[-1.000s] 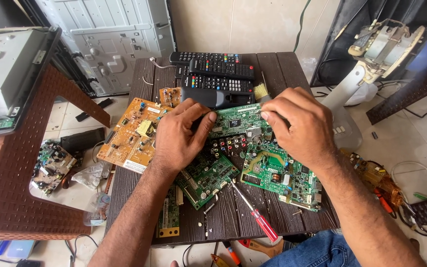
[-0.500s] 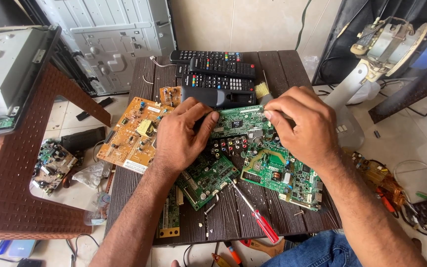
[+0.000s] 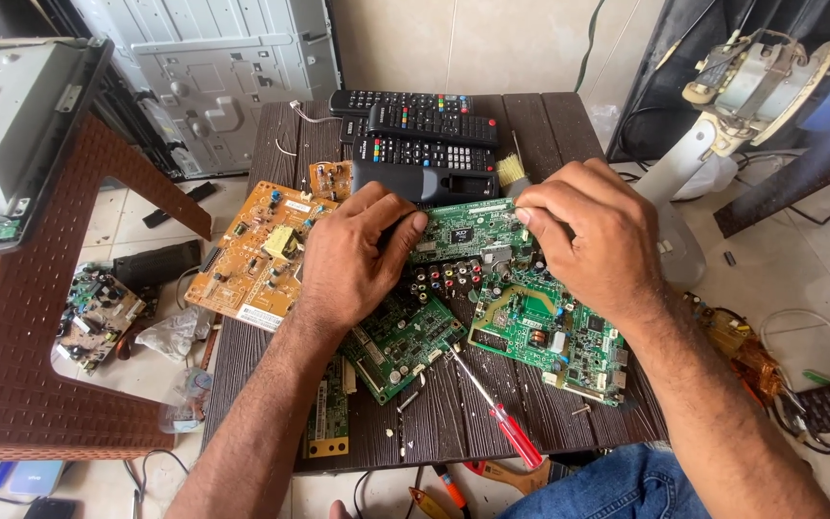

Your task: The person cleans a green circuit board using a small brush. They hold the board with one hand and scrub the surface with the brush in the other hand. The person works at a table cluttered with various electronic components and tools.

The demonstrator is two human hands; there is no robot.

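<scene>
A green circuit board (image 3: 466, 231) with a row of coloured sockets lies in the middle of a dark slatted table (image 3: 549, 135). My left hand (image 3: 350, 258) grips its left edge, fingers curled over it. My right hand (image 3: 596, 238) holds its right edge with the fingertips pressed on the board. Two more green boards lie just below, one (image 3: 402, 338) under my left wrist and one (image 3: 551, 334) under my right hand. A red-handled screwdriver (image 3: 498, 413) lies between my forearms.
An orange-brown circuit board (image 3: 259, 252) sits at the table's left. Several black remote controls (image 3: 423, 135) lie at the back. A narrow green board (image 3: 327, 415) lies near the front edge. A brown table (image 3: 60, 317) stands left, a grey metal panel (image 3: 232, 77) behind.
Both hands have stayed on the green board with only small shifts of the fingers. The view has moved slightly.
</scene>
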